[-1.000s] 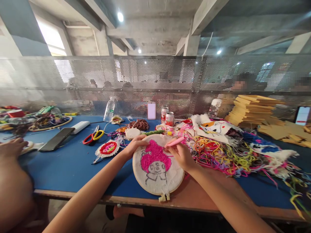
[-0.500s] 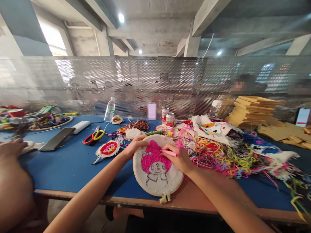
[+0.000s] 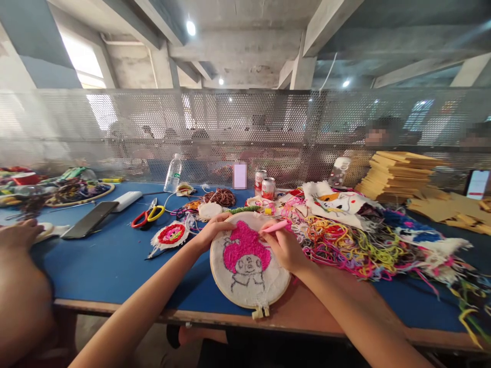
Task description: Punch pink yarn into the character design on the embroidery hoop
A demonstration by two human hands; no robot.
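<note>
Two hands work one embroidery hoop point(image 3: 249, 263): the right hand point(image 3: 286, 249) has its fingers pinched on a pink punch needle point(image 3: 276, 227) at the pink stitching, the left hand point(image 3: 213, 228) has its fingers closed on the hoop's upper-left rim. The hoop lies at the near edge of the blue counter point(image 3: 111, 260), just beside tangled yarn point(image 3: 345, 245).

Wooden embroidery hoop point(image 3: 230, 299) frames rough white cloth point(image 3: 264, 278) (fuzzy pink yarn tufts point(image 3: 245, 245)); matt blue table point(image 3: 111, 260).
</note>
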